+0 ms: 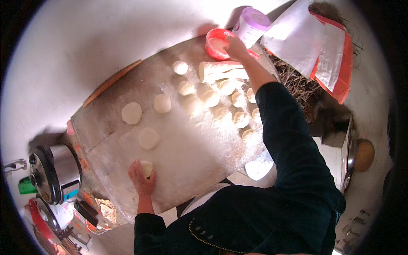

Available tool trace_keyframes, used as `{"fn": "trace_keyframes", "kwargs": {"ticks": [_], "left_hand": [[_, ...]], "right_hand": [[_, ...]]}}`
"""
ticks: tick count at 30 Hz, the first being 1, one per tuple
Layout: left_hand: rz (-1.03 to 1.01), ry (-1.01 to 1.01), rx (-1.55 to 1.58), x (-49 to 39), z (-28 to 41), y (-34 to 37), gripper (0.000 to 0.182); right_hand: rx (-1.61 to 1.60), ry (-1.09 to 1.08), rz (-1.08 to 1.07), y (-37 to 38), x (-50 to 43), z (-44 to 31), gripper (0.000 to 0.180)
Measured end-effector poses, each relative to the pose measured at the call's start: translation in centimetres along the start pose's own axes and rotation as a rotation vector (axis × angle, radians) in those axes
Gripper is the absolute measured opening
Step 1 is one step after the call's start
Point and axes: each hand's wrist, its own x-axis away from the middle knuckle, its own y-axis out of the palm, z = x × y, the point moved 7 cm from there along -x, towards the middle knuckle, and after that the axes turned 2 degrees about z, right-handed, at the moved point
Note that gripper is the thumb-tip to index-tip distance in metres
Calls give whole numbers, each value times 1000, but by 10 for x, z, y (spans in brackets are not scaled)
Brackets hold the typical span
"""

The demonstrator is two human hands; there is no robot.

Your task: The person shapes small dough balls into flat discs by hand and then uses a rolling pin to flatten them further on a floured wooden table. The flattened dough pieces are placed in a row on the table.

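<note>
My left hand (142, 180) curls its fingers and thumb around a small round of dough (146, 168) near the front left of the floured board (181, 153). Over on the far side, my right hand (236, 47) reaches into a red bowl (212, 49) with pale contents; its fingertips are partly hidden inside. Flattened dough discs (132, 113) lie apart on the left half of the board. Smaller dough pieces (241, 119) are scattered to the right in loose flour. A thick strip of dough (216, 71) lies just in front of the bowl, partly covered by my right forearm.
A white tub with a purple lid (255, 22) stands behind the bowl. At the right are a white and red sack (318, 44) and dry twigs (291, 79). An electric pressure cooker (59, 173) stands to the left. A wooden strip (111, 83) leans along the wall.
</note>
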Motion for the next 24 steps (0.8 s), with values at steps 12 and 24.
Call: {"fn": "trace_keyframes", "kwargs": {"ticks": [12,24], "left_hand": [[-17,-60,-31,1,-5,3,68],[64,1,25,0,-6,-2,66]], "right_hand": [[150,-235,-490,103,-44,18,28],[-810,-71,-943,-53,168,-173,27]]}}
